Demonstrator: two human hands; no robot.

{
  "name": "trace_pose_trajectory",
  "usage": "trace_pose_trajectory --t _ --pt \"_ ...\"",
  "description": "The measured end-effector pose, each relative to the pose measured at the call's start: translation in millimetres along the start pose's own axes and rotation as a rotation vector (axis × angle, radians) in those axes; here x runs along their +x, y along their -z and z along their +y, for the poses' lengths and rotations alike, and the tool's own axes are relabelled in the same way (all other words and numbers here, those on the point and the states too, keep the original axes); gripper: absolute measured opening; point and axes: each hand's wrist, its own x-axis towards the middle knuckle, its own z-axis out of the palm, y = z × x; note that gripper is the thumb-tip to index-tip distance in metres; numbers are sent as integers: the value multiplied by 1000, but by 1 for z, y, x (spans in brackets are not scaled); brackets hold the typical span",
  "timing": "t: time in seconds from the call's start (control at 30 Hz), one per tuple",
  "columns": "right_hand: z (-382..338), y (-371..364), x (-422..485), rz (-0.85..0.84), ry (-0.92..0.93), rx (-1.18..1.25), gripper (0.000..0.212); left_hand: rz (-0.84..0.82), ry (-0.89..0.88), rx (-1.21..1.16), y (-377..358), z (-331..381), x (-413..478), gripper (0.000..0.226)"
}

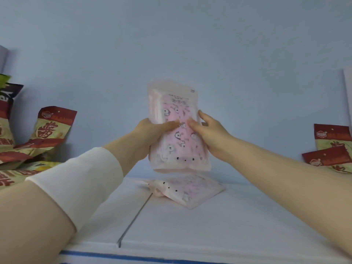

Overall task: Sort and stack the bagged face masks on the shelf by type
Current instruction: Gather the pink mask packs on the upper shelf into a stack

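While a second mask bag (pixel 185 189) lay flat on the white shelf (pixel 238 221), both hands held a pink mask bag (pixel 178 128) upright above it. The left hand (pixel 152 132) and right hand (pixel 211 134) each gripped a side edge, fingers curled around it.

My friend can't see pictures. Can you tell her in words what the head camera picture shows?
A person's left hand and right hand hold a pink cartoon-print mask bag upright above a white shelf. A matching bag lies flat on the shelf below it. Red-and-cream snack packets sit at both sides.
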Motion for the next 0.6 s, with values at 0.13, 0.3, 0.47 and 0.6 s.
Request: trace_pose_trajectory --t 0.13,0.3,0.47,0.6 --pt "21 -8 -19 -130 -366 -462 73 383 24 -82 28 5 17 47" --pt "34 -14 -40 -481 -560 -877 60 522 52 -138 46 2 24 53" --pt "31 11 -30 -413 -653 -913 79 508 53 -101 40 -1 25 52" --pt "46 5 -29 -348 -711 -945 90 475 62 -65 37 -4 25 53"
